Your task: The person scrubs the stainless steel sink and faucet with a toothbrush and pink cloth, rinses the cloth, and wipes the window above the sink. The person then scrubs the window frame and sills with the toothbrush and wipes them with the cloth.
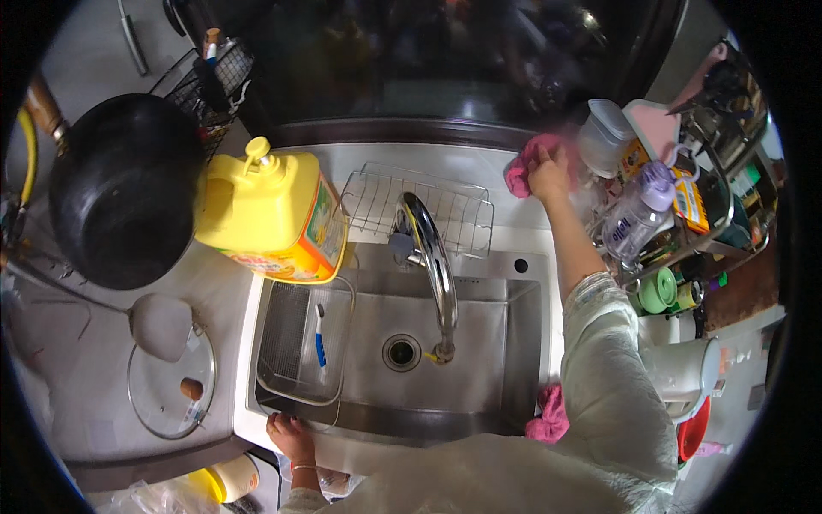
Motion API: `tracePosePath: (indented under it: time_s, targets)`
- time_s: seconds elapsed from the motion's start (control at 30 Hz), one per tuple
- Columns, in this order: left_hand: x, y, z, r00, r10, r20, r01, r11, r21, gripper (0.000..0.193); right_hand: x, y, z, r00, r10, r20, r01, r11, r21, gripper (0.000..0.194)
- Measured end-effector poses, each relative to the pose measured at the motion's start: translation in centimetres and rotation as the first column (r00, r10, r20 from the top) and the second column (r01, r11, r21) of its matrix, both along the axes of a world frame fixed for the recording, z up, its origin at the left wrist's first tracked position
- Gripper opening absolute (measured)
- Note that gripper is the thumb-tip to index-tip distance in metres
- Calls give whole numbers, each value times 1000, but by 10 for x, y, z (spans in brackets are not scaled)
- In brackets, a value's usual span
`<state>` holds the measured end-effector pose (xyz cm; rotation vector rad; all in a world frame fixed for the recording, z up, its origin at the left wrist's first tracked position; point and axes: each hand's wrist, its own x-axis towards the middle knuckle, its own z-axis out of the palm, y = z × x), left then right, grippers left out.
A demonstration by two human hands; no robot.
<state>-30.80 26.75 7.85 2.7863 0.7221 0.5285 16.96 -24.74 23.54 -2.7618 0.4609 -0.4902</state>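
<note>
My right hand (pixel 550 175) is on a pink cloth (pixel 534 154) on the back ledge, its fingers spread over the bunched fabric. My left hand (pixel 290 437) rests on the front edge of the counter, near the sink's left corner, with nothing seen in it. Between my arms is a stainless steel sink (pixel 475 372) with a chrome faucet (pixel 433 257) arching over it. A wire-mesh basket (pixel 282 340) sits at the sink's left side, and a blue-and-white toothbrush (pixel 320 337) lies in it. A second pink cloth (pixel 549 414) hangs at the right front corner.
A large yellow pump jug (pixel 270 199) stands left of a wire rack (pixel 424 209) behind the faucet. Further left are a black wok (pixel 125 193), a spatula (pixel 162 327) and a glass lid (pixel 170 385). A plastic container (pixel 603 138) and a lilac-capped bottle (pixel 639 209) crowd the right.
</note>
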Motion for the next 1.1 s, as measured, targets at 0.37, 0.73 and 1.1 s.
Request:
tracePosePath:
  time_s: [0.37, 0.73, 1.1]
  targets:
    - [16, -11, -4, 996, 77, -43, -82, 991, -109, 39, 46, 76, -6, 916, -237, -325, 215, 971, -104, 102]
    - [18, -9, 3, 993, 57, -99, -64, 995, -74, 37, 82, 268, 11, 825, -35, -565, 12, 999, -44, 74]
    - [28, -9, 12, 996, 62, -70, -72, 986, -150, 37, 100, 338, -1, 632, 730, -261, -775, 604, -189, 21]
